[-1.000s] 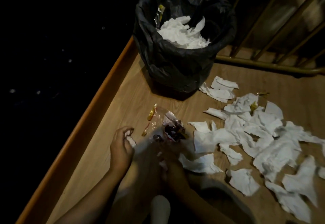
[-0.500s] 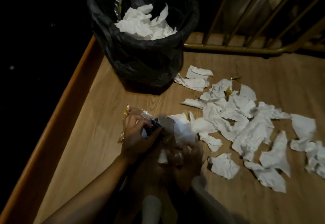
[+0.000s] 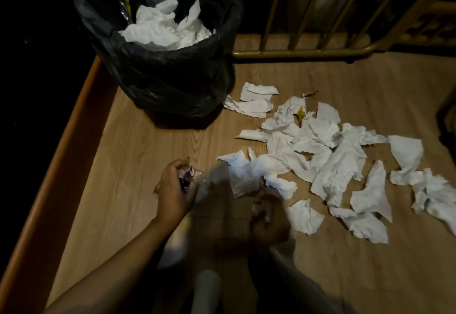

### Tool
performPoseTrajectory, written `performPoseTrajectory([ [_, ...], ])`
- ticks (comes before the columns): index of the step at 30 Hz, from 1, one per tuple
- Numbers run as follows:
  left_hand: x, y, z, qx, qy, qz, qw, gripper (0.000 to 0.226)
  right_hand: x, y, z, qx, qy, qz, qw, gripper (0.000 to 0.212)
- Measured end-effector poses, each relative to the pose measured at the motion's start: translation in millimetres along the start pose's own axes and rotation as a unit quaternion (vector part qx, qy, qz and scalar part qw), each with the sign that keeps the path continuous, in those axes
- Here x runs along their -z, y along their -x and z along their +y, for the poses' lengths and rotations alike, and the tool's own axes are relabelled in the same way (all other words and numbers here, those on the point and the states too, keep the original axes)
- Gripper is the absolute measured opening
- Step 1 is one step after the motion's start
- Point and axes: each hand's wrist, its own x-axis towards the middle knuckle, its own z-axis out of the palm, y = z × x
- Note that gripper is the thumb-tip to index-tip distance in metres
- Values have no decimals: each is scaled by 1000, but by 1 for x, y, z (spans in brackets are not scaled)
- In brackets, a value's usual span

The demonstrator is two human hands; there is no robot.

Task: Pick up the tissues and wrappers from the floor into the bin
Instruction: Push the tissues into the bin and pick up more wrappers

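along the left edge of the frame a raised wooden border (image 3: 61, 156) runs diagonally from the lower left up toward the bin (image 3: 158, 67), which stands upright in the upper left on the wood-grain floor (image 3: 128, 156); its black liner is folded over the rim, its mouth opens upward, and white tissue and a yellow-and-silver wrapper strip already lie inside it. below the bin, at centre left, the left hand (image 3: 172, 190) is curled into a fist around a bunch of crinkled clear and dark wrappers (image 3: 188, 176), held just over the floor. to its right, in deep shadow at lower centre, the right hand (image 3: 267, 217) is blurred; its fingers look closed around a small white tissue scrap (image 3: 262, 211), though the grip cannot be told for certain. from there a band of torn white tissues (image 3: 328, 163) spreads across the floor, its long axis running from beside the bin's base down to the right edge of the frame. small yellow wrappers (image 3: 301, 113) sit among the upper pieces. metal railing bars (image 3: 296, 52) cross the upper right.
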Motion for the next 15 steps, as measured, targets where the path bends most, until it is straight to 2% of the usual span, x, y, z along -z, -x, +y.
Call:
performPoseTrajectory([
  [1,2,-4,4,-4,19,-1,1000,42,1,-9,6,13,-30,63,997,32],
  [2,4,-9,11,-11,40,-1,999,37,7,-18,7,9,-68,95,993,24],
  [3,5,-15,22,-23,54,6,998,33,15,-28,10,38,-65,141,987,21],
  [5,5,-26,48,-68,68,9,995,22,40,-54,-9,92,-70,150,982,30],
  [7,2,-37,76,-133,57,0,990,7,64,-70,-20,52,-79,159,983,21],
  [9,-4,-49,103,-167,55,-20,984,19,83,-89,-21,1,-78,178,981,19],
  [12,-19,-71,133,-197,45,-44,978,26,105,-126,-23,31,-22,166,985,19],
  [15,-32,-90,148,-282,1,-105,953,21,128,-149,4,79,48,117,989,17],
])
